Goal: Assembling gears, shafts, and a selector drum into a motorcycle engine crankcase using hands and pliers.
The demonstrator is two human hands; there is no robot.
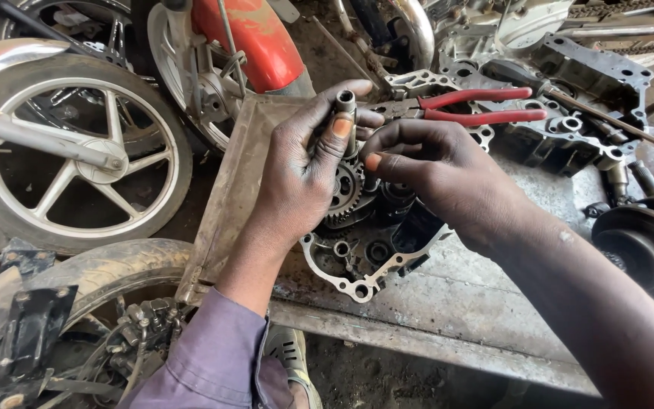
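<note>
My left hand (304, 163) grips the metal shaft (347, 113) upright above the gear (342, 189) in the engine case (365, 257); my right hand (425, 163) pinches narrowly just beside it.

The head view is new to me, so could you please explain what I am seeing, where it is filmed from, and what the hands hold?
The picture comes from a camera worn on a person's head, looking down at their own two bare, greasy hands. The left hand grips a short metal shaft that stands upright out of an engine case, just above a gear. The right hand pinches at the same spot beside the shaft. The case lies on a dirty metal tray. Red-handled pliers rest behind the hands on another engine case. Motorcycle wheels stand on the left.
</note>
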